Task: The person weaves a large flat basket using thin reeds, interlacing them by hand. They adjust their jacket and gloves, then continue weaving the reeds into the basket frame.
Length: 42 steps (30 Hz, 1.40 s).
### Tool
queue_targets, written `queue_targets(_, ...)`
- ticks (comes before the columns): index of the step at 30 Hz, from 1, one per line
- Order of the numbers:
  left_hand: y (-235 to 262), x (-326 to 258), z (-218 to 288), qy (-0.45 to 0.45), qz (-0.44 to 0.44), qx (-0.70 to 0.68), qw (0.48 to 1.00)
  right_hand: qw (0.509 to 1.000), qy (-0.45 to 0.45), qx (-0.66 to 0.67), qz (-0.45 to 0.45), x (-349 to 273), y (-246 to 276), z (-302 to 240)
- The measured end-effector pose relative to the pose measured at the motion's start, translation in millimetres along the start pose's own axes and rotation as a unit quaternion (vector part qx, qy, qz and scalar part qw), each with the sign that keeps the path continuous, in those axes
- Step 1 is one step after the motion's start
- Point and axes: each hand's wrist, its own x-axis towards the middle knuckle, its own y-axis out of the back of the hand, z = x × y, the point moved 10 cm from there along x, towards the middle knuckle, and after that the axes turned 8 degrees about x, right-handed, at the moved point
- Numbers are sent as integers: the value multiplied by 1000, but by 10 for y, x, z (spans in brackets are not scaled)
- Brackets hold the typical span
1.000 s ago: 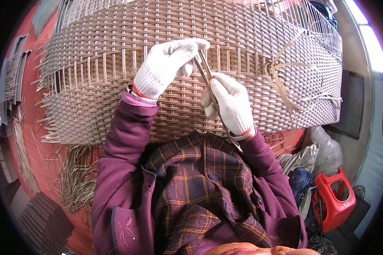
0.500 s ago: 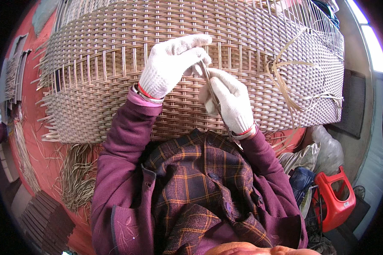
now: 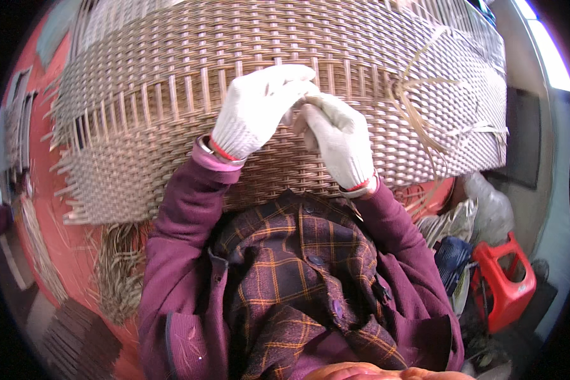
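L hand [image 3: 254, 111] & R hand [image 3: 342, 140], gloved, meet over woven panel [image 3: 139, 158]; grips curled, can't tell how tight or on what.

The left hand [image 3: 259, 107] and right hand [image 3: 345, 142] wear white knitted gloves with red-edged cuffs. The jacket [image 3: 187, 231] is purple, with a pinker cuff [image 3: 216, 159] at the left wrist. Beneath it, a dark plaid shirt [image 3: 275, 253] has orange lines and round buttons [image 3: 315, 260].

window [image 3: 549, 54] glare upper rt; slight blur; fisheye-bent edges w/ blk corners
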Motion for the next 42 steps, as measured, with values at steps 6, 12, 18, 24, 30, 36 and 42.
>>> queue_targets(6, -157, -43, -300, 142, 13, -122, 982, 920, 260, -292, 25, -68, 419, -229)
queue_targets(12, -229, -12, -259, 150, -23, -80, 985, 775, 380, -483, 144, 23, 1443, -422)
queue_targets(18, -671, 188, -8, 111, -112, -66, 985, 847, 277, -445, 84, 456, 1963, -425)
queue_targets(24, -1407, 741, -65, 195, -218, -103, 951, 844, 288, -447, 69, 518, 1890, -541)
queue_targets(30, -1811, 1029, -214, 304, -281, -142, 899, 827, 370, -422, 36, 316, 1801, -581)
queue_targets(36, -1848, 1012, -442, 377, -214, -265, 862, 863, 308, -396, 57, 220, 1915, -487)
queue_targets(42, -1866, 971, -447, 369, -199, -276, 865, 774, 418, -460, 120, -83, 1789, -679)
